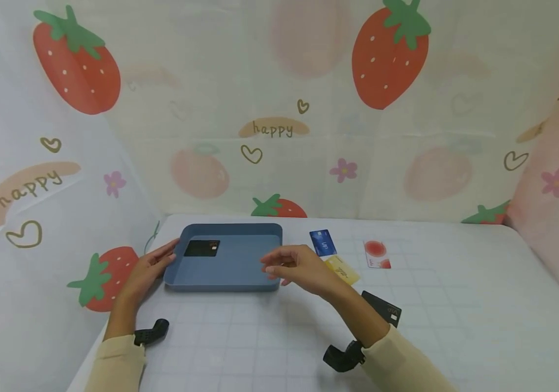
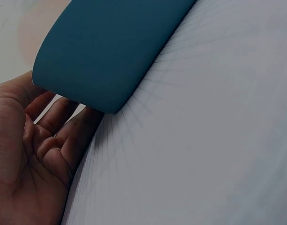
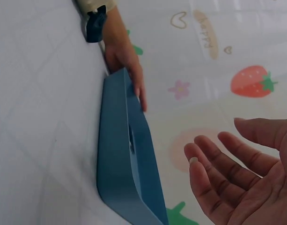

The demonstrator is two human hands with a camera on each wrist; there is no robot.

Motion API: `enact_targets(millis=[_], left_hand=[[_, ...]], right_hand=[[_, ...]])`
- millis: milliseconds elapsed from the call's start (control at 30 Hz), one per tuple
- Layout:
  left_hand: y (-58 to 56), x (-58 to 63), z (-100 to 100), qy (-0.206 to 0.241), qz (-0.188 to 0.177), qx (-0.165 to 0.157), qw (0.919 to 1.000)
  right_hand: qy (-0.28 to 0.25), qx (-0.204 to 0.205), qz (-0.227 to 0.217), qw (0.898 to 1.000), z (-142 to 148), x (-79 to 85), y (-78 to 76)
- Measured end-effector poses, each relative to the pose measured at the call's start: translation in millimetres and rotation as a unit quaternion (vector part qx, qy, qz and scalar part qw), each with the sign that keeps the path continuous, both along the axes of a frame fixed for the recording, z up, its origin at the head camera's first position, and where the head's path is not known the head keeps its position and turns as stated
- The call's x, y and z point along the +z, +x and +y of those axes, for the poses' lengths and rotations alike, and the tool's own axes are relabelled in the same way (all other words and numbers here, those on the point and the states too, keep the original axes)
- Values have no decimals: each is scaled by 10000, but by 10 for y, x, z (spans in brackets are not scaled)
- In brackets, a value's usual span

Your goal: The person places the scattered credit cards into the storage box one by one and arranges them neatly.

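Note:
A blue-grey tray lies on the table, and a black card is inside it near the left end. My left hand touches the tray's left end with extended fingers; in the left wrist view, the fingers meet the tray's end wall. Above the tray's right edge hovers my right hand, its fingers loosely bent. The right wrist view shows nothing between those fingers. Just right of that hand lie a blue card and a yellow card, the latter partly hidden by it.
Farther right is a white card with red circles. Another black card lies beside the right forearm, which covers part of it. A strawberry-print cloth hangs behind the white grid-patterned table and along its sides.

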State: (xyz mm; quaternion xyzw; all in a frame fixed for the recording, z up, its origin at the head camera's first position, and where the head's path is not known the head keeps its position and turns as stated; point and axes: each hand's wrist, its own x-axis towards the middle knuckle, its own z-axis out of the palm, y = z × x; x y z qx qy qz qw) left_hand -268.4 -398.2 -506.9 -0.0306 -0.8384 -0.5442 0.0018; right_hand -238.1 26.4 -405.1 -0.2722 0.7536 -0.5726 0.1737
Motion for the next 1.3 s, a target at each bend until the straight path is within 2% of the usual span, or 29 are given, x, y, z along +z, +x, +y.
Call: enact_targets(millis=[500,733,967,1167,1300], left_hand=[[-3,18,18,128,-4,-87,9999],[1,-15,5,366,11,-148,9992],[17,5,9,270,-17,-87,9996],[18,17,14,175,-47,-88,9998],[23,30,17,246,-47,-122,9996]], right_hand=[[605,-683,171,9957,612,-91,113],[850,-984,380,9908,902,-157,165],[1052,-1315,328,9852,1162,-193,183],[1438,-1284,668,9790,1388,-218,149],[1653,-1325,680,9749,1498,-228,131]])
